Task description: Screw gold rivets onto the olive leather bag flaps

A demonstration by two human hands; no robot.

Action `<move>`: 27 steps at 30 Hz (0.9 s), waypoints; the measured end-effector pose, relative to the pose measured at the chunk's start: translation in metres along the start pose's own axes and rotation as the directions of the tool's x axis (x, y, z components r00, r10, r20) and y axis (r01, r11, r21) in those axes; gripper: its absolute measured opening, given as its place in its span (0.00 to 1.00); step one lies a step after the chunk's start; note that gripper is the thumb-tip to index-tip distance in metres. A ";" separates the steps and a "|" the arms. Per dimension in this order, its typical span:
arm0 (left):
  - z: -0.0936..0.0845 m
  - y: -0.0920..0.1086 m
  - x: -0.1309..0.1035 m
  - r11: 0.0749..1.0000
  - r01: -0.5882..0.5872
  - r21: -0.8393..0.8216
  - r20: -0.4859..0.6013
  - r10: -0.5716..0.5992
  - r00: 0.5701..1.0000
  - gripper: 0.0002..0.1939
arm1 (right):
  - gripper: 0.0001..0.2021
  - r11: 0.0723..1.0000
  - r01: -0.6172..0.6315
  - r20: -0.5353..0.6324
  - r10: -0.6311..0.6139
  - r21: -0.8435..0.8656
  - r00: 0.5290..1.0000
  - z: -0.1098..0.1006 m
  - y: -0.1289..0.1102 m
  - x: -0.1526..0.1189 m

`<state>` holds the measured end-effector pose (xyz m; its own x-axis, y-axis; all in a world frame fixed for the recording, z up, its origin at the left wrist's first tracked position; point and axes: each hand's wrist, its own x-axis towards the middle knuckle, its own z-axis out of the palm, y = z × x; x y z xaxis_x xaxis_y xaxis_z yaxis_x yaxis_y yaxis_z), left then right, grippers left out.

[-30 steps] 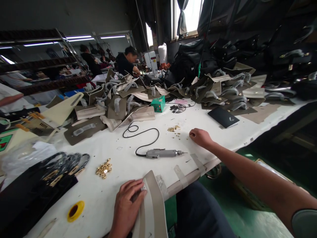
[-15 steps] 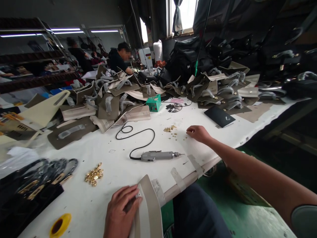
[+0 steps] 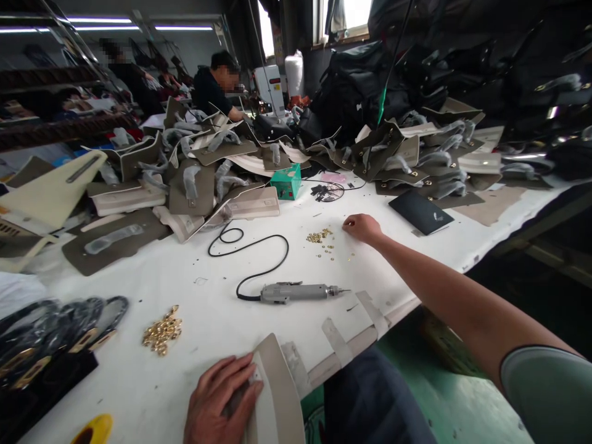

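My left hand (image 3: 222,402) holds a beige bag panel (image 3: 283,394) at the table's near edge, its fingers and thumb lying over the panel's left side. My right hand (image 3: 363,228) is stretched out over the table with the fingers pinched together; whatever is between them is too small to see. Just left of it lies a scatter of small brass rings (image 3: 318,236). A grey electric screwdriver (image 3: 296,293) rests between my two hands, its bit pointing right and its black cord curling behind. To the left is a pile of gold metal fittings (image 3: 163,332).
Taupe bag panels with wrapped handles (image 3: 192,188) are heaped along the back, around a green box (image 3: 285,182). A black booklet (image 3: 420,211) lies right. Black handles (image 3: 60,333) and a yellow tape roll (image 3: 95,430) are at left. A co-worker (image 3: 215,86) sits beyond.
My right hand has shifted slightly away from me and left, still pinched beside the brass rings. The left hand stays on the panel. The whole view has tilted a little.
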<state>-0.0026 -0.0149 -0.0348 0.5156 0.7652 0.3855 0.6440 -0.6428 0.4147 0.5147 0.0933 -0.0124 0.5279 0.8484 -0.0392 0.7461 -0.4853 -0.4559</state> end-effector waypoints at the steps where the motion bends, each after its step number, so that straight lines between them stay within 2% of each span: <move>1: 0.000 0.001 0.000 1.000 -0.001 -0.004 -0.001 0.001 1.000 0.12 | 0.10 1.000 0.004 -0.007 -0.004 0.006 1.000 0.000 0.000 0.000; 8: 0.001 0.005 0.001 1.000 0.020 -0.016 0.008 -0.020 1.000 0.12 | 0.14 0.990 0.021 0.035 -0.026 0.138 0.999 -0.015 0.005 -0.020; 11: 0.000 0.007 0.003 0.999 0.016 -0.044 0.004 -0.016 1.000 0.11 | 0.13 0.982 0.018 0.133 -0.044 0.188 0.990 -0.023 0.010 -0.042; 14: 0.000 0.009 0.004 0.997 0.018 -0.070 -0.001 -0.018 1.000 0.11 | 0.11 0.979 0.008 0.273 -0.065 0.206 0.960 -0.028 0.016 -0.065; 17: 0.000 0.010 0.003 0.996 0.031 -0.086 0.004 -0.030 1.000 0.11 | 0.09 0.980 0.017 0.356 -0.088 0.199 0.930 -0.031 0.017 -0.077; 21: 0.001 0.010 0.003 0.995 0.054 -0.089 0.024 -0.052 0.998 0.11 | 0.06 0.986 -0.001 0.388 -0.066 0.169 0.919 -0.031 0.011 -0.078; 27: 0.001 0.011 0.002 0.992 0.069 -0.104 0.023 -0.067 0.997 0.11 | 0.07 0.973 -0.151 0.420 0.067 0.171 0.905 -0.028 0.000 -0.069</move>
<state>0.0061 -0.0208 -0.0299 0.4840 0.8074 0.3374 0.6160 -0.5882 0.5240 0.4897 0.0285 0.0146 0.3572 0.8242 -0.4395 0.5767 -0.5647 -0.5903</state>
